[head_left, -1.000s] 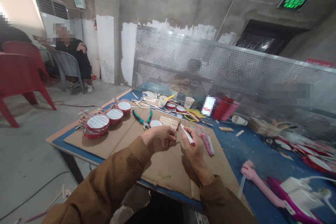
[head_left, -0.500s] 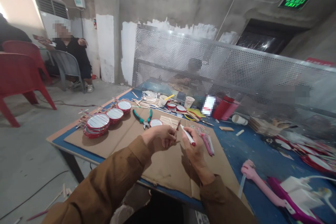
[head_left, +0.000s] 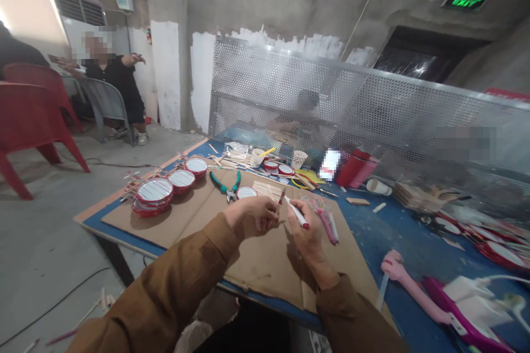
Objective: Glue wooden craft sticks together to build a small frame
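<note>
My left hand (head_left: 259, 214) pinches a small reddish-brown stick (head_left: 282, 197) that stands nearly upright above the cardboard sheet (head_left: 265, 265). In my right hand (head_left: 308, 231) is a white marker (head_left: 297, 213) with a red end, its white tip pointing at the stick. Whether tip and stick touch is too small to tell. Just beyond my left hand lie a small red-rimmed drum (head_left: 247, 192) and green-handled pliers (head_left: 226, 186), their handles spread. A bundle of pale wooden sticks (head_left: 269, 190) lies behind my hands.
Several red-rimmed drums (head_left: 154, 191) stand at the left. Pink pens (head_left: 328, 224) lie right of my right hand. A pink glue gun (head_left: 414, 290) and a power strip are at the front right. Cups, a phone (head_left: 330, 164) and a red bottle (head_left: 354, 167) stand behind. A seated person is far left.
My hands hold nearly the same pose, with the stick a little more upright in view. The seated person's arm at the far left has stretched outward.
</note>
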A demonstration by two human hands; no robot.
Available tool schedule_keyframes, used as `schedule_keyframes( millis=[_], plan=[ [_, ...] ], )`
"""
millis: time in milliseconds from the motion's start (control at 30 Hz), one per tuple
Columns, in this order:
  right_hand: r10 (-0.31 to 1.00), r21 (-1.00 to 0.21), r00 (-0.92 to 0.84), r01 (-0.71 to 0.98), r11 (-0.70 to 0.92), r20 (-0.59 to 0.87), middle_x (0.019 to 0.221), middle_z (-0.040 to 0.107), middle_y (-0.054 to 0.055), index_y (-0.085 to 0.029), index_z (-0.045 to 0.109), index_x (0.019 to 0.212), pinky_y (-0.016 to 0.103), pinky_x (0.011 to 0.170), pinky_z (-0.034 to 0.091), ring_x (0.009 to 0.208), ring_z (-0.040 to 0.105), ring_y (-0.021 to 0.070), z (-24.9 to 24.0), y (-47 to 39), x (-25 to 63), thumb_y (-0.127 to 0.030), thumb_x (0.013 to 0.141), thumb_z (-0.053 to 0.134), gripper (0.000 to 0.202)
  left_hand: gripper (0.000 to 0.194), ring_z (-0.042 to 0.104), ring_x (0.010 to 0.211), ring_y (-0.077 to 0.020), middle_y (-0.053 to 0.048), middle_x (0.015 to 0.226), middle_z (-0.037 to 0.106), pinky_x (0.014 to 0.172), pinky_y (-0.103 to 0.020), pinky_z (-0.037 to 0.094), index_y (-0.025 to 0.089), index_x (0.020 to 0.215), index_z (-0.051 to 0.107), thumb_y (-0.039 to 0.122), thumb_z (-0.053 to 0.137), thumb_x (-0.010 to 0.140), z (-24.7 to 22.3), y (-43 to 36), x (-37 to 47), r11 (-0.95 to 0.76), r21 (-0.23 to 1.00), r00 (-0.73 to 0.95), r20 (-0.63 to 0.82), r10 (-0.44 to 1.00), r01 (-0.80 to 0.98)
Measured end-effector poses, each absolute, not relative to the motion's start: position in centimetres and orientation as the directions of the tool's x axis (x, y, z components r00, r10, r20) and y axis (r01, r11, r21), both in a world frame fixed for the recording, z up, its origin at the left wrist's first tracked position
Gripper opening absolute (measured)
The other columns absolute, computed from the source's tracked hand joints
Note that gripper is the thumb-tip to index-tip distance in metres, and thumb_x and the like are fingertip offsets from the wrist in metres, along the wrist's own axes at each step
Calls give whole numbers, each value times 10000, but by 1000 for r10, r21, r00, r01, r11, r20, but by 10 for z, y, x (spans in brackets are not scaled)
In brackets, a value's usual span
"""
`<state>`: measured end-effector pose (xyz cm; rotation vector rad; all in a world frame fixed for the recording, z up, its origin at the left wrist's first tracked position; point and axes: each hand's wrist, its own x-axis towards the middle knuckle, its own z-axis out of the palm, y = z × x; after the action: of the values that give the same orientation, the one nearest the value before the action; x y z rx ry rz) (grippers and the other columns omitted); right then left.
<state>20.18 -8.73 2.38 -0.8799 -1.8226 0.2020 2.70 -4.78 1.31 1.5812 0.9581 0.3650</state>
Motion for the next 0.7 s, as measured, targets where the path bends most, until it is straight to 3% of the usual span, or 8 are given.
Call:
schedule_keyframes(
  millis=[700],
  plan=[
    [677,-541,-167,479,691,717,882,685,85,-183,639,938,368,761,502,811,627,222,23,-87,202,-370,870,507,240,217,578,470,-149,-13,551,588,525,-290,485,136,781,544,339,597,834,12,-47,28,50,920,608,-297,736,388]
  ],
)
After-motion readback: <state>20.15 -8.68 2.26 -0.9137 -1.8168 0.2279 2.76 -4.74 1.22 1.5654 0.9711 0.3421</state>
